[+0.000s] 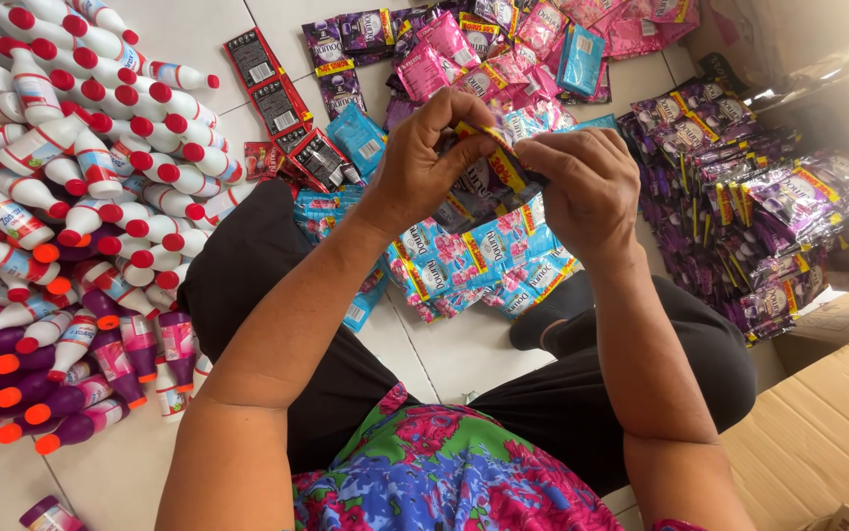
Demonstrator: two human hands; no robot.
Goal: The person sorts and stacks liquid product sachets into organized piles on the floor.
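A bright floral top in blue, pink and green (444, 472) fills the bottom of the view, with black trousers (346, 374) over folded legs on the white tiled floor (464, 344). Both bare forearms rise from there and meet in the middle. The left hand (431, 162) and the right hand (586, 187) pinch the same purple sachet strip (493, 172) between thumb and fingertips, each clenched on one end, so the strip is held up in the air between them, above the lap. Just below the hands lies a heap of blue sachets with pink flowers (473, 261), spilling onto the floor between the knees. To the person's left, white bottles with red caps (100, 128) lie packed together, and nearer the knee are purple bottles with orange caps (60, 393). Beyond the hands are red and black sachet strips (277, 98) and pink sachets (503, 49). To the right, a big pile of purple sachets (739, 216) sits beside flattened brown cardboard (827, 423).
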